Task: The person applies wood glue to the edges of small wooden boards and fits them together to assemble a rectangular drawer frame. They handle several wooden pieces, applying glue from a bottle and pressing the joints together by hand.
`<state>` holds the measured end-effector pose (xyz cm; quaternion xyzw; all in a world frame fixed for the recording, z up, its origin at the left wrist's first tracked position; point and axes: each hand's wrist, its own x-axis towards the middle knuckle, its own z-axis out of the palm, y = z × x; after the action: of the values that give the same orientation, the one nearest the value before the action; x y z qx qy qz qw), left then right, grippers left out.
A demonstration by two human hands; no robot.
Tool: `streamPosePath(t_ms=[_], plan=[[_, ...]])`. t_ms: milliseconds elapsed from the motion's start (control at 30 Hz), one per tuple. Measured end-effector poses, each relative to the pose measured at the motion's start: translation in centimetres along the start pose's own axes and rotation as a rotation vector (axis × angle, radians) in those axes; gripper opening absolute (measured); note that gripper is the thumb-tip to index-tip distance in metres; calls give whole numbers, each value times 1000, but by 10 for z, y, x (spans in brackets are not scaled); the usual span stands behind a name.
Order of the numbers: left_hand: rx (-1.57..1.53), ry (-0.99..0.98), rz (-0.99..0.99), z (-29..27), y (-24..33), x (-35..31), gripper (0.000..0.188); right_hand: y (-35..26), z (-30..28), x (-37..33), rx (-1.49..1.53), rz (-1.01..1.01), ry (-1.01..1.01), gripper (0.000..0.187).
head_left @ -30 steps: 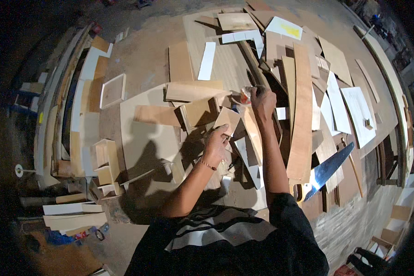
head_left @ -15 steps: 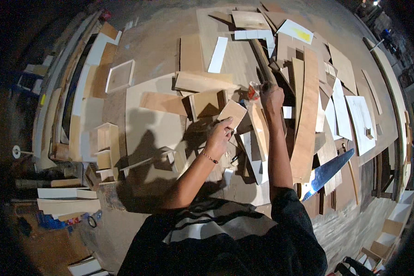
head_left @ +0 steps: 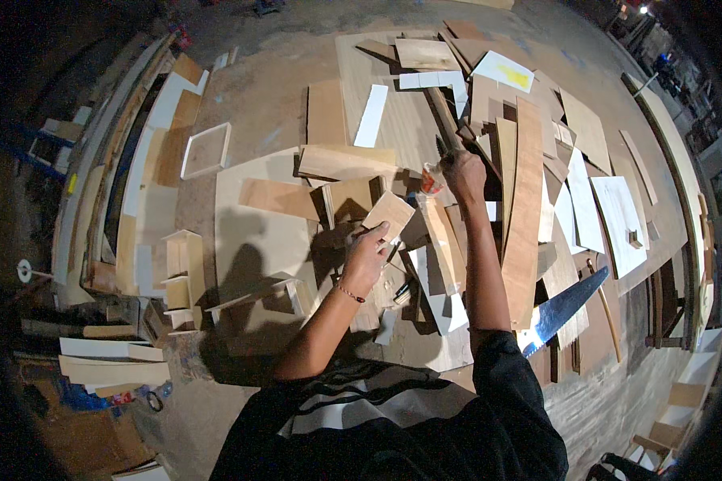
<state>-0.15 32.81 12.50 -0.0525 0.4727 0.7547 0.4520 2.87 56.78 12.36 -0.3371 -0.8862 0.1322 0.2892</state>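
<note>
My left hand [head_left: 367,260] grips a small rectangular piece of plywood [head_left: 390,213] by its near edge, thumb on top. Just beyond that piece stands an open wooden box [head_left: 351,200] with upright sides. Off to the right, my right hand [head_left: 466,175] is closed with its knuckles up. Whatever its fingers hold is hidden. Touching or very close to its left side is a small red-and-white packet or container [head_left: 431,179]. A narrow pale wood strip [head_left: 441,234] lies below it.
Long plywood strips [head_left: 523,204] and white boards [head_left: 620,220] lie to the right. A handsaw [head_left: 565,309] rests nearby, teeth toward me, beside a hammer-like tool with a wooden handle [head_left: 610,325]. Small wooden frames [head_left: 183,268] stand at the left. A shallow tray [head_left: 206,151] lies farther back.
My left hand has shifted slightly left and down with the plywood piece. The right hand has moved a little left and down, still beside the red-and-white packet. The whole view has tilted slightly.
</note>
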Motion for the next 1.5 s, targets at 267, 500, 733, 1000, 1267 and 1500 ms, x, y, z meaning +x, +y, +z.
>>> streamPosePath(t_ms=[267, 500, 733, 1000, 1267, 1500], plan=[[8, -12, 15, 1, -4, 4, 11, 7, 0, 2, -69, 100, -134, 23], [17, 17, 44, 8, -4, 16, 10, 13, 10, -2, 21, -20, -193, 28], [176, 76, 191, 11, 7, -4, 13, -26, -34, -27, 300, 112, -150, 41], [381, 51, 662, -20, 21, -51, 24, -110, -88, -121, 952, 280, -193, 19], [851, 238, 1091, -78, 12, -130, 25, -186, -107, -212, 1051, 348, -494, 28], [1110, 122, 1321, -152, -11, -180, 40, -223, -93, -293, 1021, 393, -552, 24]])
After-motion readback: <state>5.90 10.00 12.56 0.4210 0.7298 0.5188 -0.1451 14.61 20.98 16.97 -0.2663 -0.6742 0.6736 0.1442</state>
